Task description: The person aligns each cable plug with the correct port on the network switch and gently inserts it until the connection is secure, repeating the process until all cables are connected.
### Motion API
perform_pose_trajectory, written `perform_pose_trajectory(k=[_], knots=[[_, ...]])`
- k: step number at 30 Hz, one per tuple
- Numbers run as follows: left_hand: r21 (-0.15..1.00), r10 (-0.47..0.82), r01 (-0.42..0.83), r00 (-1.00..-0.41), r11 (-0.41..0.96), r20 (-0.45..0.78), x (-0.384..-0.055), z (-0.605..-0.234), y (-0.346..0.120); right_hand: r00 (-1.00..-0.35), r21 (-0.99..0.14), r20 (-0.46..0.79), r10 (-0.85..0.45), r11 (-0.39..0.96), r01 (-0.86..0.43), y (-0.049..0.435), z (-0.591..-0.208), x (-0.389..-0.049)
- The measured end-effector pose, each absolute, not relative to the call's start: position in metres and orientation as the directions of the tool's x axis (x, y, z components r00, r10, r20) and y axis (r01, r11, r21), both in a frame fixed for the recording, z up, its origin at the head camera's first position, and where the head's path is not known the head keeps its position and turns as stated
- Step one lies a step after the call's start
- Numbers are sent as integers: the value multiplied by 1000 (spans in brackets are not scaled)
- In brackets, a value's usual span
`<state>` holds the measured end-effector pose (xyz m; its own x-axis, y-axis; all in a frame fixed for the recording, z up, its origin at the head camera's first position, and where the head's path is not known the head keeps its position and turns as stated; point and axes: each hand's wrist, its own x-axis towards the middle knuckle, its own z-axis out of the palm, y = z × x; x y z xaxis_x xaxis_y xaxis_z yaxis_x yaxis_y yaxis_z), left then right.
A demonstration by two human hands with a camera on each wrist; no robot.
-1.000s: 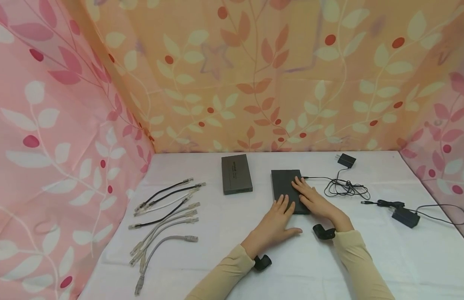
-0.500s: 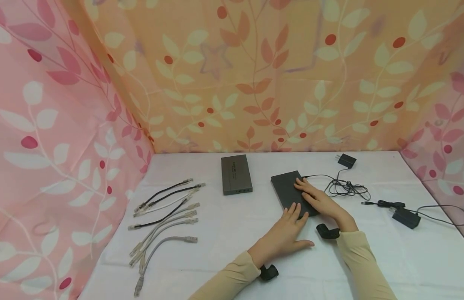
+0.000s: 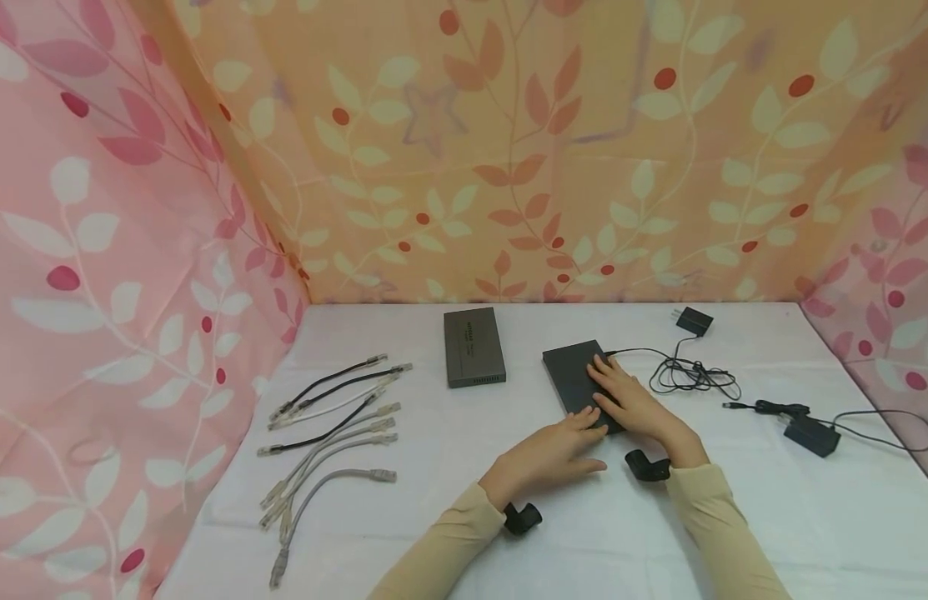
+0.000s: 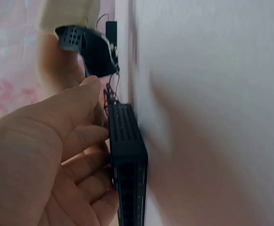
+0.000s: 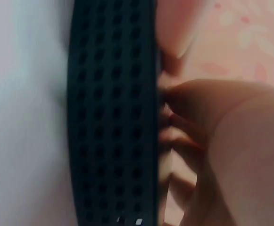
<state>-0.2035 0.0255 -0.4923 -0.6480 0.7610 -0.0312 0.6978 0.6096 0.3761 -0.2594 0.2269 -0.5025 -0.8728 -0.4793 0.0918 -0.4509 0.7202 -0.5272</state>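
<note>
A flat black network switch [image 3: 569, 367] lies tilted on the white table, right of centre. My left hand [image 3: 549, 452] rests its fingertips on the near end of the top. On the right part of the top lie the spread fingers of my right hand [image 3: 634, 402]. Neither hand curls round the box. The left wrist view shows a row of ports along one side of the switch [image 4: 127, 160], and slots on the adjoining side. Rows of vent holes fill the side of the switch [image 5: 111, 113] facing the right wrist camera. A thin black cord [image 3: 636, 351] meets its far right corner.
A grey switch [image 3: 474, 350] lies left of the black one. Several network cables [image 3: 328, 433] are spread at the left. To the right are a plug adapter [image 3: 694, 321] with its coiled cord [image 3: 692, 375] and a second adapter [image 3: 811, 435]. Patterned curtains surround the table.
The switch has turned, its near end swinging right. Both hands moved right with it, then slipped back left; the left hand now touches only the near end.
</note>
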Motion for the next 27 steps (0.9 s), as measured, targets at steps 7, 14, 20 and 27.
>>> perform_pose_trajectory(k=[7,14,20,27], knots=[[500,689,635,-717,589,100,-220,-486,10,-922,-512,28,-385,787,-344,216,-501,-251],[708,426,411,-888,574,170,-236,-491,-5,-961,-422,16,-276,869,-257,200,-501,-246],[841,330,270,-937,468,116,-244,-498,-12,-975,-386,25,-220,898,-212,192,-502,-243],[920,339,142,-941,364,11,-250,-506,-9,-977,-397,98,-188,893,-211,184,-506,-246]])
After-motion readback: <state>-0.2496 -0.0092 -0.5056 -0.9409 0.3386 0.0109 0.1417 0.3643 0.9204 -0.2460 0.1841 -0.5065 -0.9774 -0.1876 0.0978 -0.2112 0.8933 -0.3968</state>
